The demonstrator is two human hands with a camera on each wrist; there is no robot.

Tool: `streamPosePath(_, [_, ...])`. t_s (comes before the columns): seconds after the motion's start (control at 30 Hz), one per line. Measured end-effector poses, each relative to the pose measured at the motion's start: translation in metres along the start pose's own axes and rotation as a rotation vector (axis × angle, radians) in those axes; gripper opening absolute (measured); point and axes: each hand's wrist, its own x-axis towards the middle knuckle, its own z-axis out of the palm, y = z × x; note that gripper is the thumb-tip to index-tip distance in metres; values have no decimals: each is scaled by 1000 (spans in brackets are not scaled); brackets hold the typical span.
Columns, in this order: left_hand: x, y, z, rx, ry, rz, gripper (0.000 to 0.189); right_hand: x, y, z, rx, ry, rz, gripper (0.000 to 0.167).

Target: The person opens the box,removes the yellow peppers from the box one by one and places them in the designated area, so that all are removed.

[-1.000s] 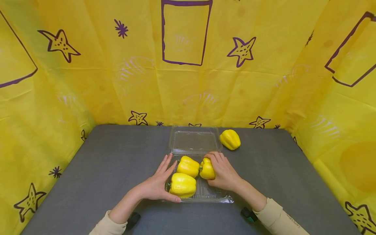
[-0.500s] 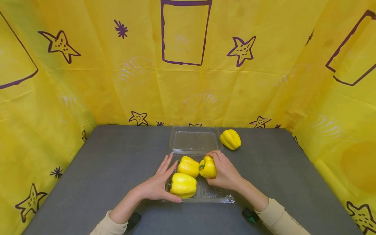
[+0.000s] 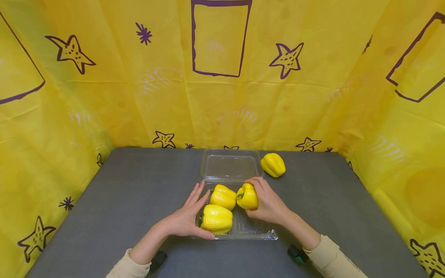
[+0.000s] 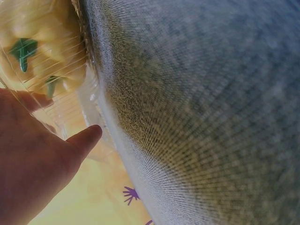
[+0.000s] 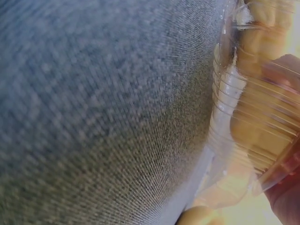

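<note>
Head view: gripped pepper (image 3: 247,197) between fingers (image 3: 258,183) of right hand (image 3: 269,202)

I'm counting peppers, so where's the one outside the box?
In the head view, the loose pepper is on the gray table, just right of the clear lid and beyond the right hand.

I am working in a makeshift booth (image 3: 45,162), where yellow starfish-print cloth (image 3: 222,96) is enclosing my gray table (image 3: 149,181) on three sides.
</note>
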Motion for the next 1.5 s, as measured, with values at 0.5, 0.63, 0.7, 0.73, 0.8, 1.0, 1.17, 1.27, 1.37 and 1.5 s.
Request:
streamPosePath(0.5, [1, 1, -1, 2, -6, -2, 126, -2, 3, -5, 75, 61, 17, 86])
streamPosePath(0.63, [1, 1, -1, -5, -6, 1, 125, -3, 2, -6, 116, 89, 30, 86])
streamPosePath(0.7, [1, 0, -1, -6, -5, 2, 125, -3, 2, -7, 142, 102, 40, 86])
streamPosePath(0.73, [1, 0, 0, -5, -5, 4, 125, -3, 1, -7, 158, 109, 46, 86])
streamPosePath(0.8, [1, -1, 0, -1, -3, 7, 125, -4, 1, -8, 187, 123, 61, 86])
streamPosePath(1.0, [1, -1, 1, 20, 5, 18, 128, -6, 0, -11, 274, 176, 117, 85])
streamPosePath(1.17, [0, -1, 1, 19, 6, 19, 128, -6, 0, -14, 387, 201, 211, 83])
streamPosePath(1.27, [0, 0, 1, 14, 6, 21, 128, -5, 1, -17, 458, 212, 268, 81])
streamPosePath(1.37, [0, 0, 1, 14, 7, 21, 128, -4, -3, -23, 521, 224, 314, 79])
streamPosePath(1.5, [-1, 0, 1, 12, 11, 20, 128, -2, -6, -30, 568, 238, 371, 77])
